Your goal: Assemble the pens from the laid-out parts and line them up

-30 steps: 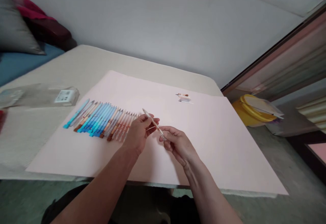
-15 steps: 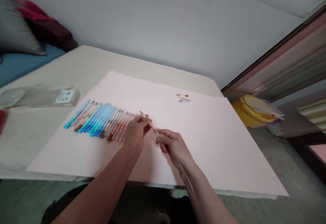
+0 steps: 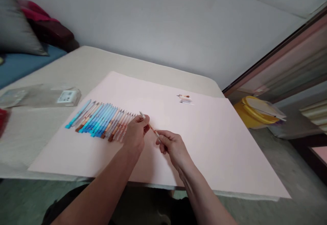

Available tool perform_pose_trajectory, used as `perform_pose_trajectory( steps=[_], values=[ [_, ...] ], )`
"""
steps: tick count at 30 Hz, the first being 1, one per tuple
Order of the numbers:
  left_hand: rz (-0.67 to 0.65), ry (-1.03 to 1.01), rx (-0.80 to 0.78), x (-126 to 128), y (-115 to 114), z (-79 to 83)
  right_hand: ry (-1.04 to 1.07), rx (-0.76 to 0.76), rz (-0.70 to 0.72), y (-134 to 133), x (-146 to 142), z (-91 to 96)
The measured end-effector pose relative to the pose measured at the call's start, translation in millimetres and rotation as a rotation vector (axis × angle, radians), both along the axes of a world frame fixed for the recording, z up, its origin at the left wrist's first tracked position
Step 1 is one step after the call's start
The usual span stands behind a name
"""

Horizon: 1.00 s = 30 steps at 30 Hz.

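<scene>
A slim pen (image 3: 153,129) with a pale body and orange-brown marks slants between my two hands, above the pink sheet (image 3: 217,143). My left hand (image 3: 136,129) is closed on its upper end, near the whitish tip. The lower end is pinched by the fingers of my right hand (image 3: 170,142). Left of my hands lies a row of several pens (image 3: 102,119) side by side, in blue, turquoise, brown and pale tones; my left hand covers the row's right end. Farther back on the sheet are a few loose pen parts (image 3: 185,99), thin and dark-tipped.
The sheet covers much of a cream table (image 3: 143,64) against a grey wall. Clear plastic packaging (image 3: 48,96) with a white label lies at the left. A yellow bucket (image 3: 249,114) stands on the floor at right. A grey cushion (image 3: 20,24) rests at far left.
Both hands hold the pen in nearly the same place. The pen's slant and my fingers have shifted very slightly; the whole view has moved a little.
</scene>
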<state>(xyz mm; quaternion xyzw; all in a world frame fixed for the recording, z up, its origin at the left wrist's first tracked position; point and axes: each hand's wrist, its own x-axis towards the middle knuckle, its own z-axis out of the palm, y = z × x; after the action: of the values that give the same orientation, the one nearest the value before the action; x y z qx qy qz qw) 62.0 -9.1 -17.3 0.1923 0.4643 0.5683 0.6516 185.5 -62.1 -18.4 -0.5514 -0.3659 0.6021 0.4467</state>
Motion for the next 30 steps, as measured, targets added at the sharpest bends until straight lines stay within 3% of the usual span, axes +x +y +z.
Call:
perform_pose_trajectory(
  steps=[4, 10, 24, 30],
  values=[
    [-0.022, -0.065, 0.033, -0.8, 0.6, 2.0, 0.063, -0.009, -0.016, 0.4, 0.7, -0.3],
    [0.005, -0.007, 0.006, -0.6, 1.1, -0.7, -0.086, 0.056, 0.0, 1.0, -2.2, 0.3],
    [0.012, 0.003, 0.022, -2.7, 4.0, -0.4, -0.153, 0.084, 0.023, -1.0, -2.7, 2.8],
    [0.035, -0.126, 0.033, -2.0, 4.0, 4.7, -0.108, 0.069, 0.019, -0.6, -1.2, 1.7]
  ],
)
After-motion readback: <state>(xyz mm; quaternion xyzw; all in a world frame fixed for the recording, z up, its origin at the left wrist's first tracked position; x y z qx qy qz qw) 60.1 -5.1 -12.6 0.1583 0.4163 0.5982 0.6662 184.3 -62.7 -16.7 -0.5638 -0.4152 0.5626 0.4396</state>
